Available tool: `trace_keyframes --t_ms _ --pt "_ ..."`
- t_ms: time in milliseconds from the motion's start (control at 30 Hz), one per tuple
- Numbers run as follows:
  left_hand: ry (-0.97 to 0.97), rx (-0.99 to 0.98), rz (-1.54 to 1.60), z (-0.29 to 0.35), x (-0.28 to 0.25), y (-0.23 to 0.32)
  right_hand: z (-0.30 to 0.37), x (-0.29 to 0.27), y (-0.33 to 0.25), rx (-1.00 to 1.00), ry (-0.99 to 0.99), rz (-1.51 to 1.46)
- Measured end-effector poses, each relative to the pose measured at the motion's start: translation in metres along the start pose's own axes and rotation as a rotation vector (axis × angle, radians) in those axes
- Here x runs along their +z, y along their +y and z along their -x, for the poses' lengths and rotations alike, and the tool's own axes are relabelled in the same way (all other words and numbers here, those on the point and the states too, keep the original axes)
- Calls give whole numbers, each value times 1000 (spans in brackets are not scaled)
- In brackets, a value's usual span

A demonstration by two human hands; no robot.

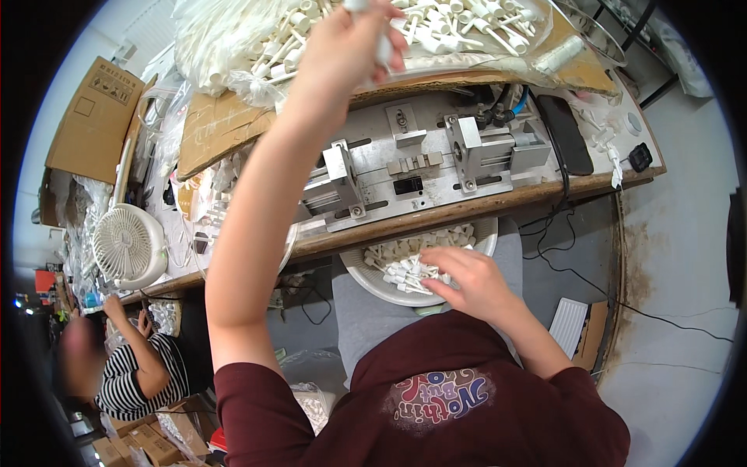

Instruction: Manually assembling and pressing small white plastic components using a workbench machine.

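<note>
My left arm stretches up to a heap of white plastic parts (pixel 498 19) with tubular heads and thin stems. My left hand (pixel 350 47) is closed over the near side of the heap, slightly blurred, with a white plastic part (pixel 384 50) in its fingers. Low in front of me, my right hand (pixel 467 282) rests over a white bowl (pixel 359 282) on my lap. Its fingers and thumb are apart, touching the small white plastic pieces (pixel 408 272) in the bowl. Between my hands stands a metal fixture (pixel 412 163) with two clamp blocks.
Cardboard (pixel 222 132) lies under the heap at the bench's back. A black phone (pixel 564 134) and a dark cable (pixel 566 187) are right of the fixture. A white fan (pixel 128 245) stands left. A person in a striped top (pixel 148 373) works farther left.
</note>
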State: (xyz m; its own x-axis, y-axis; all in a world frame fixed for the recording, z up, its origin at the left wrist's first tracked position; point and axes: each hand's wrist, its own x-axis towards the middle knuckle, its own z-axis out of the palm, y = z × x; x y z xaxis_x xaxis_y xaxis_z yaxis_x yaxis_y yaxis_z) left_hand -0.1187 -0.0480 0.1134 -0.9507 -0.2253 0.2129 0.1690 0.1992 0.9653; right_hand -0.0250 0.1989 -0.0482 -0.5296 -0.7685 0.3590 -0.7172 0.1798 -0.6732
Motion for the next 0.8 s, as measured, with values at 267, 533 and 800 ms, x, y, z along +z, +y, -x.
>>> trace_keyframes --t_ms 267,533,800 --pt "-272 -137 -20 116 42 -30 -45 -35 -44 -59 589 -77" --pt "-170 -278 229 149 44 -50 -51 -41 -42 -231 329 103" --pt "-70 -265 250 171 39 -69 -47 -27 -36 -130 305 79"
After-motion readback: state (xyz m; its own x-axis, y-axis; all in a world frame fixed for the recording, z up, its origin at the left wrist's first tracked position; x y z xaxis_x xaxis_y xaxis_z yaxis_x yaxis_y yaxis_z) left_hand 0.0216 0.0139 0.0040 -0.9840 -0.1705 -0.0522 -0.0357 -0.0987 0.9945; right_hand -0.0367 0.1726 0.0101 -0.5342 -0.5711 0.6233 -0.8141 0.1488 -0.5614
